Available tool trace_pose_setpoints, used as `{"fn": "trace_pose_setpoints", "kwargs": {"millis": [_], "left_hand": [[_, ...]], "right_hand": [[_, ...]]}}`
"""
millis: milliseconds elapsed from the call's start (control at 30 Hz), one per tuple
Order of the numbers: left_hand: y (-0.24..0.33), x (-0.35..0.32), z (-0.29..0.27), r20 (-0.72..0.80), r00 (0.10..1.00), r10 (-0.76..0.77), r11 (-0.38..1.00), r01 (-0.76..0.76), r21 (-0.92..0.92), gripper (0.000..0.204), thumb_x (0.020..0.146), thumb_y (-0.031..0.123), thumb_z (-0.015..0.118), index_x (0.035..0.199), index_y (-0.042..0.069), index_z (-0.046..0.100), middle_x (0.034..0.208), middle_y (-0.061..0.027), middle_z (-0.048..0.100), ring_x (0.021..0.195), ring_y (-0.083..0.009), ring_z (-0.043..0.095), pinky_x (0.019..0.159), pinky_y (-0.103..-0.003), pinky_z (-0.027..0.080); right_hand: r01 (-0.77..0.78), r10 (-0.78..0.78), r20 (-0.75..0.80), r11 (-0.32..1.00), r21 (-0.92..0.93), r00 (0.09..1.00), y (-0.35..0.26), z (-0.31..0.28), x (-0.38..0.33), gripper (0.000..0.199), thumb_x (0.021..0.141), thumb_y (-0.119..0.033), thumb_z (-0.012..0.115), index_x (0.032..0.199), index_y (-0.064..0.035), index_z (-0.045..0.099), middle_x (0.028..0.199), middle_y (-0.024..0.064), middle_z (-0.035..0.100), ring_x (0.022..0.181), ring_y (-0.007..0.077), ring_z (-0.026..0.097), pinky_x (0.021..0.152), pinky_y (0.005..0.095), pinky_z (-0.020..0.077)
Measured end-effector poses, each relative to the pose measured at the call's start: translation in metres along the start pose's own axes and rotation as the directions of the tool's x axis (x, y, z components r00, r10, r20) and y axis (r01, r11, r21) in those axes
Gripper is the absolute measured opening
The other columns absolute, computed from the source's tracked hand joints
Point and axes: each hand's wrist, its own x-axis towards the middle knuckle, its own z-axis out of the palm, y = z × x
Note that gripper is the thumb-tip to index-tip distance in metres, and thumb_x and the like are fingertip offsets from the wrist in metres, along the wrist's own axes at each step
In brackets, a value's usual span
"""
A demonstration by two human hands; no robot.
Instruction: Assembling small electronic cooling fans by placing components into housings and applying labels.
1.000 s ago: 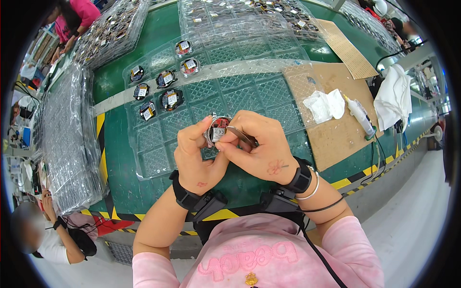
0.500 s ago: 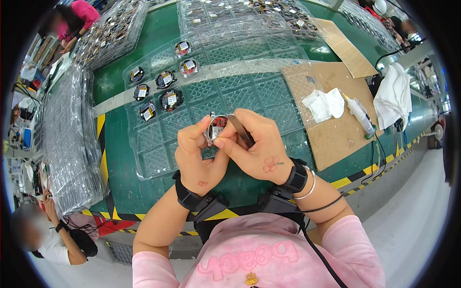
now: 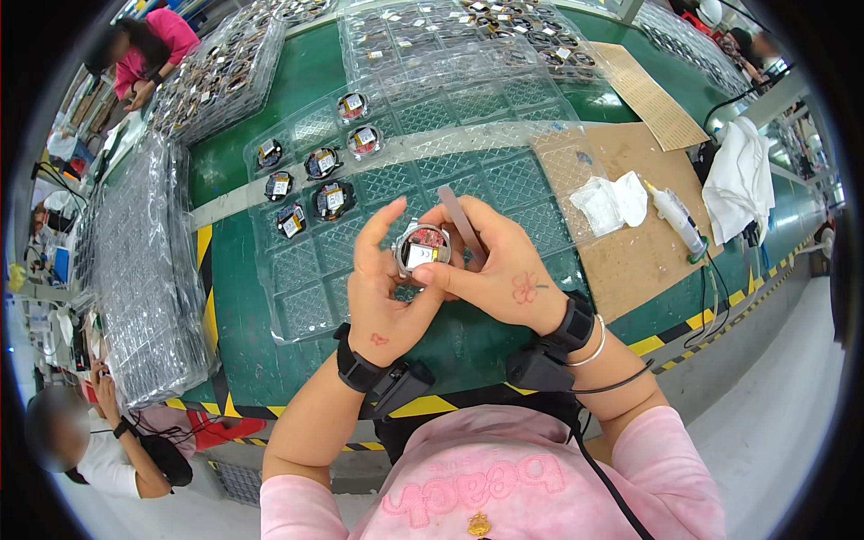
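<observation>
Between my two hands is a round silver watch case (image 3: 423, 250), its open side showing a red circuit board and a white-labelled battery. My left hand (image 3: 387, 297) grips its left side, with the index finger raised off it. My right hand (image 3: 499, 261) presses its thumb on the lower rim. A flat brownish strip (image 3: 461, 223) sticks up from the right hand's fingers; its lower end is hidden. Under the hands lies a clear plastic tray (image 3: 333, 256) with moulded compartments. Several round watch modules (image 3: 333, 200) sit in its left compartments.
A brown board (image 3: 621, 270) at the right carries crumpled white tissue (image 3: 607, 205) and a white glue-gun-like tool (image 3: 675, 220) with a cable. Stacked clear trays (image 3: 144, 279) stand at the left, filled trays (image 3: 225, 67) at the back. Co-workers (image 3: 162, 45) sit at the left.
My left index finger has lifted off the watch case, leaving more of its inside in sight. The strip in my right hand now points more upright. The view has shifted slightly.
</observation>
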Motion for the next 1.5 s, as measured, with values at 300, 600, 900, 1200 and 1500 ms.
{"fn": "trace_pose_setpoints", "kwargs": {"millis": [300,600,900,1200,1500], "left_hand": [[0.002,0.004,-0.011,0.202,0.969,-0.144,0.900,0.213,-0.380,0.035,0.092,0.005,0.051,0.120,0.004,0.031,0.098,-0.0123,0.061,0.078,-0.0151,0.063,0.068,-0.025,0.050],[0.008,0.005,-0.005,0.115,0.982,-0.147,0.979,0.161,-0.125,0.023,0.097,0.017,0.042,0.116,0.006,0.034,0.099,-0.0126,0.058,0.075,-0.0158,0.061,0.059,-0.023,0.044],[0.010,0.007,-0.008,0.158,0.967,-0.200,0.925,0.239,-0.296,0.037,0.095,0.012,0.047,0.125,0.007,0.027,0.106,-0.0139,0.058,0.076,-0.0143,0.062,0.061,-0.021,0.045],[-0.001,0.002,-0.008,0.170,0.984,-0.056,0.978,0.088,-0.187,0.052,0.088,0.000,0.056,0.131,0.004,0.028,0.108,-0.0156,0.057,0.079,-0.0169,0.064,0.063,-0.024,0.052],[0.000,0.002,-0.007,0.145,0.989,0.006,0.998,-0.014,0.058,0.043,0.083,-0.006,0.058,0.120,0.001,0.037,0.101,-0.0149,0.059,0.079,-0.0176,0.067,0.062,-0.025,0.055]], "right_hand": [[0.008,-0.011,0.051,0.999,0.048,0.999,-0.005,-0.013,0.000,0.043,0.076,-0.008,0.073,0.114,-0.0048,0.053,0.097,-0.0013,0.057,0.069,0.0028,0.044,0.058,0.0177,0.0370],[0.055,-0.055,0.006,0.997,-0.056,0.998,-0.008,-0.014,0.001,0.039,0.077,-0.004,0.071,0.112,-0.0046,0.053,0.094,-0.0013,0.057,0.068,0.0018,0.045,0.057,0.0179,0.0367],[0.187,-0.187,0.010,0.981,-0.049,0.982,0.012,-0.010,0.002,0.029,0.082,-0.007,0.068,0.108,-0.0019,0.056,0.090,0.0020,0.054,0.078,0.0066,0.048,0.067,0.0207,0.0406],[-0.070,0.032,0.199,0.980,0.185,0.979,0.004,-0.013,0.000,0.023,0.089,-0.010,0.060,0.108,0.0009,0.056,0.090,0.0023,0.055,0.081,0.0076,0.052,0.071,0.0232,0.0442],[-0.195,0.118,0.258,0.936,0.294,0.959,0.007,-0.011,-0.001,0.024,0.091,-0.011,0.058,0.111,0.0012,0.054,0.089,0.0022,0.056,0.074,0.0069,0.053,0.065,0.0226,0.0460]]}}
